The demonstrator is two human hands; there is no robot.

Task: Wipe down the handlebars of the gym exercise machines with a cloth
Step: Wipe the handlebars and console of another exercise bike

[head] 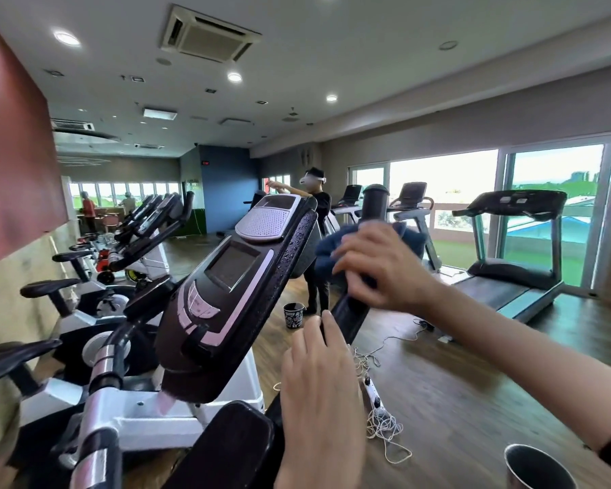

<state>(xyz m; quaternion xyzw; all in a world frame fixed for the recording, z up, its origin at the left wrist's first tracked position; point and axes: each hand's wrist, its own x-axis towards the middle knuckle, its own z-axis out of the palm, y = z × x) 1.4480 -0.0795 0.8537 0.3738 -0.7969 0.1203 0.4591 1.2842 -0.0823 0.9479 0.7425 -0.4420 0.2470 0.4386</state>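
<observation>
The head camera looks down and forward across a gym, along a tilted exercise bike. A black padded handlebar (374, 206) rises from the lower middle of the picture to a rounded top end just right of centre.

The right hand (378, 266) reaches in from the lower right and sits high on this bar. Its fingers are curled round a dark blue cloth (327, 250) and press it against the bar. The cloth bunches out on both sides of the hand, just below the bar's top end. The hand is blurred, so single fingers are hard to tell apart.

The left hand (321, 382) comes up from the bottom edge with its back to the camera. It holds the same bar lower down, with the fingers (328, 328) bent over the bar's edge; the thumb is hidden. The two hands are near each other but apart.

Just left of the bar lies the bike's dark console with grey buttons and a small screen (233, 273), and water drops dot its right edge. A row of black and white exercise bikes (85, 312) runs along the left wall.

A white power strip with a tangled cord (373, 393) lies on the brown wooden floor (473, 382). Further off, a person in black wearing a white headset (318, 206) stands beside a small black bucket (293, 314). Grey treadmills (519, 270) face the windows on the right. The rim of a metal cup (537, 467) shows at the bottom right corner.
</observation>
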